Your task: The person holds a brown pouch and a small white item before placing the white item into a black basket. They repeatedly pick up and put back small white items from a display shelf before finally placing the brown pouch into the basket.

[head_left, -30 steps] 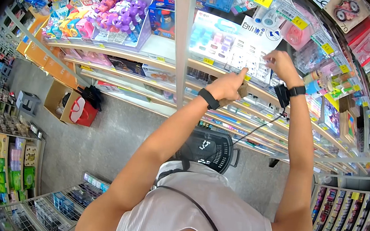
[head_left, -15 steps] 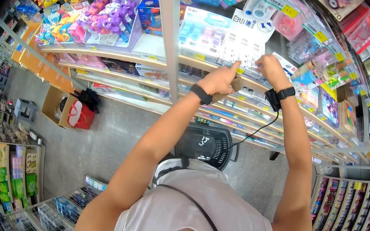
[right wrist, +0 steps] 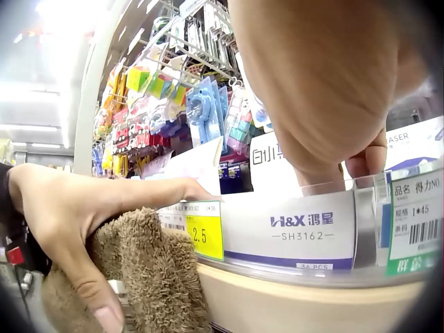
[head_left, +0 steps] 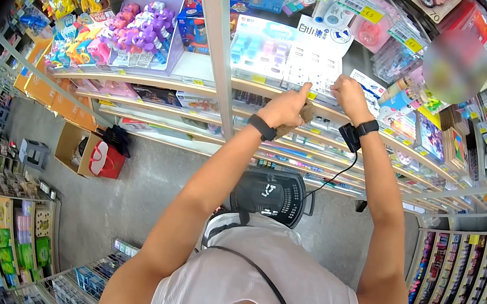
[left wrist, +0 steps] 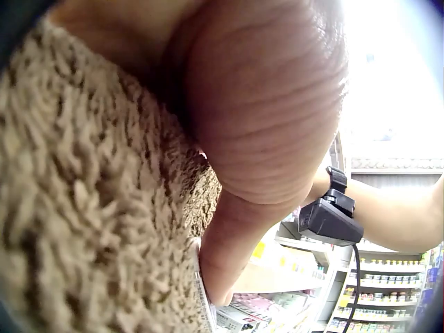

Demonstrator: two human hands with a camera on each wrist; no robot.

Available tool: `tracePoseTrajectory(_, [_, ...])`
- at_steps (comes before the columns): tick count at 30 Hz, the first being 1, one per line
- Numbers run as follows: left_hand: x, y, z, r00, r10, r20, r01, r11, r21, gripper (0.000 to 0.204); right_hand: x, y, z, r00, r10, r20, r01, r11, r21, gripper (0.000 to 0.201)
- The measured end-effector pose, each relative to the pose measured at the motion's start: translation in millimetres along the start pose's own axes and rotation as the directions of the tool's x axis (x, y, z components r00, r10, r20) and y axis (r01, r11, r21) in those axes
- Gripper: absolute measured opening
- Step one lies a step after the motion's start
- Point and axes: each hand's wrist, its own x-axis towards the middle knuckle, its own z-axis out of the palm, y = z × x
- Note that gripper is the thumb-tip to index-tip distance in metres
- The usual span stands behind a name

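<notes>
A shaggy brown cloth point(right wrist: 149, 277) is gripped in my left hand point(head_left: 286, 109); a small white item shows by the thumb in the right wrist view. One finger of that hand stretches to the shelf edge, beside a yellow price tag point(right wrist: 199, 236). My right hand point(head_left: 350, 97) dips its fingers behind the clear front lip, into the right end of a white display box point(right wrist: 298, 229) printed H&X SH3162. Small white pieces stand in rows in this box point(head_left: 314, 58). The right fingertips are hidden, so I cannot tell what they hold.
Left of the box sits a display of blue and purple items point(head_left: 261, 50); an eraser box point(head_left: 366, 82) lies to its right. A metal post point(head_left: 214, 43) divides the shelves. Below, a dark basket point(head_left: 268, 195) holds several small white pieces. A black cable point(head_left: 338, 177) hangs from the right wrist.
My right hand has come down and left toward the box's front right corner. The left hand stays at the shelf edge with the cloth. The head view has shifted slightly.
</notes>
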Motion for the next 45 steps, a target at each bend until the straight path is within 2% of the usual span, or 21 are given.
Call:
tracePoseTrajectory(2, [1.0, 0.4, 0.8, 1.0, 0.014, -0.008, -0.014, 1.0, 0.013, 0.102, -4.2, -4.0, -4.0, 1.0, 0.008, -0.006, -0.008, 1.0, 0.004, 0.011])
tracePoseTrajectory(4, [-2.7, 2.2, -0.1, 0.999, 0.01, -0.047, -0.01, 1.0, 0.008, 0.105, -11.7, -29.4, -24.6, 0.996, -0.025, 0.081, 0.04, 0.981, -0.19, 0.013])
tracePoseTrajectory(7, [-17.3, 2.8, 5.4, 0.976, 0.122, -0.182, -0.131, 0.99, -0.042, 0.102, -34.2, -110.1, -84.8, 0.945, -0.262, -0.194, 0.29, 0.948, 0.13, 0.027])
tracePoseTrajectory(9, [-35.0, 16.4, 8.2, 0.92, 0.183, -0.346, -0.231, 0.967, -0.104, 0.102, -69.4, -170.7, -136.7, 0.953, -0.181, -0.242, 0.273, 0.859, 0.432, 0.039])
tracePoseTrajectory(10, [-54.5, 42.4, -8.6, 0.96, 0.039, -0.276, -0.082, 0.986, -0.146, 0.105, -91.6, -190.4, -154.8, 0.934, -0.181, -0.309, 0.313, 0.833, 0.456, 0.045])
tracePoseTrajectory(11, [-68.6, 51.3, -14.3, 0.978, -0.041, -0.203, 0.006, 0.985, -0.172, 0.106, -118.6, -205.1, -162.5, 0.841, -0.23, -0.49, 0.39, 0.885, 0.253, 0.043])
tracePoseTrajectory(12, [-78.7, 53.7, -10.6, 0.984, -0.122, -0.13, 0.093, 0.974, -0.207, 0.107, -160.8, -224.2, -164.9, 0.908, 0.065, -0.414, 0.047, 0.966, 0.255, 0.04])
tracePoseTrajectory(13, [-87.2, 34.5, 16.6, 0.93, 0.06, -0.363, -0.144, 0.967, -0.209, 0.105, -152.9, -229.6, -178.2, 0.856, -0.108, -0.506, 0.47, 0.57, 0.674, 0.018])
tracePoseTrajectory(14, [-98.5, 32.2, 26.9, 0.931, 0.009, -0.365, -0.1, 0.967, -0.232, 0.105, -155.3, -219.8, -174.4, 0.706, -0.232, -0.669, 0.693, 0.423, 0.584, 0.021])
tracePoseTrajectory(15, [-114.6, 31.0, 32.7, 0.94, -0.027, -0.339, -0.083, 0.949, -0.305, 0.104, -150.3, -230.2, -155.6, 0.449, 0.013, -0.893, 0.867, 0.235, 0.439, 0.024])
tracePoseTrajectory(16, [-129.7, 30.2, 35.5, 0.946, -0.056, -0.319, -0.069, 0.926, -0.37, 0.103, -156.0, -238.4, -163.1, 0.472, 0.009, -0.882, 0.852, 0.25, 0.459, 0.045])
tracePoseTrajectory(17, [-144.3, 30.4, 36.6, 0.953, -0.112, -0.28, -0.001, 0.927, -0.376, 0.102, -162.1, -240.5, -172.6, 0.489, 0.004, -0.872, 0.841, 0.264, 0.473, 0.086])
tracePoseTrajectory(18, [-158.0, 26.9, 39.6, 0.95, -0.146, -0.276, 0.03, 0.922, -0.387, 0.102, -167.4, -232.7, -169.8, 0.512, 0.016, -0.859, 0.831, 0.245, 0.5, 0.086])
tracePoseTrajectory(19, [-168.8, 22.4, 41.0, 0.948, -0.264, -0.177, 0.183, 0.908, -0.376, 0.103, -172.6, -221.4, -166.4, 0.375, 0.146, -0.915, 0.901, 0.173, 0.397, 0.045])
tracePoseTrajectory(20, [-177.7, 18.5, 43.4, 0.924, -0.375, -0.074, 0.328, 0.877, -0.351, 0.103, -171.2, -218.9, -165.7, 0.23, 0.284, -0.931, 0.953, 0.129, 0.275, 0.022])
tracePoseTrajectory(21, [-185.8, 10.9, 50.7, 0.922, -0.367, -0.123, 0.299, 0.877, -0.375, 0.104, -171.0, -218.2, -166.4, 0.245, 0.298, -0.923, 0.947, 0.129, 0.293, 0.022])
tracePoseTrajectory(25, [-202.8, -1.8, 59.0, 0.892, -0.431, -0.137, 0.352, 0.852, -0.387, 0.106, -153.0, -217.7, -179.0, 0.342, 0.019, -0.94, 0.939, -0.048, 0.341, 0.008])
tracePoseTrajectory(28, [-202.4, 5.4, 57.3, 0.911, -0.355, -0.21, 0.251, 0.881, -0.402, 0.106, -154.0, -214.5, -182.8, 0.38, 0.01, -0.925, 0.924, -0.04, 0.379, 0.011])
tracePoseTrajectory(33, [-199.7, 4.8, 62.0, 0.908, -0.356, -0.222, 0.248, 0.882, -0.401, 0.106, -155.5, -208.5, -187.1, 0.423, -0.016, -0.906, 0.905, -0.027, 0.424, 0.017])
tracePoseTrajectory(38, [-199.1, 7.1, 55.7, 0.897, -0.399, -0.19, 0.307, 0.873, -0.38, 0.105, -151.1, -204.9, -183.1, 0.396, 0.019, -0.918, 0.917, -0.067, 0.394, 0.014])
tracePoseTrajectory(45, [-197.6, -4.2, 57.4, 0.902, -0.343, -0.263, 0.219, 0.887, -0.407, 0.103, -150.5, -197.1, -182.5, 0.331, 0.057, -0.942, 0.941, -0.094, 0.325, 0.013])
